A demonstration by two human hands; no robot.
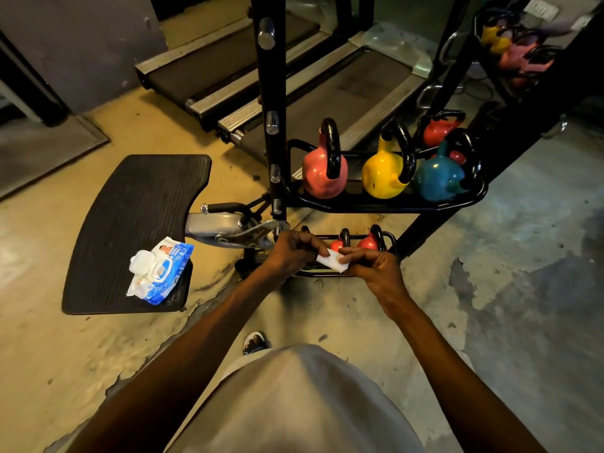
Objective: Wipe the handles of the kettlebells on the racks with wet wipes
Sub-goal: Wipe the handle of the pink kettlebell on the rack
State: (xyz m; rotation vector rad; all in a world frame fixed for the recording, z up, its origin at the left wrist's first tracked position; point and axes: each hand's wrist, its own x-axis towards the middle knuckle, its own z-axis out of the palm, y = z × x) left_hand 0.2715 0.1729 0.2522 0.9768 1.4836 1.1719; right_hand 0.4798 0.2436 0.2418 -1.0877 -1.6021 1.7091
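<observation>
White and folded small, a wet wipe (332,260) is pinched between the left hand (295,253) and the right hand (379,268), both with fingers curled on it, just in front of the lowest shelf (389,238) of the black rack, where two red kettlebells (367,242) are partly hidden. On the shelf above (376,207), a pink kettlebell (322,173), a yellow kettlebell (382,176) and a blue kettlebell (438,179) are placed in a row, with black handles upright. The wipes pack (160,269) is laid on a black ribbed platform (130,207) to the left, its lid open.

Left hand (294,251), right hand (376,266) both pinching, arms outstretched.
</observation>
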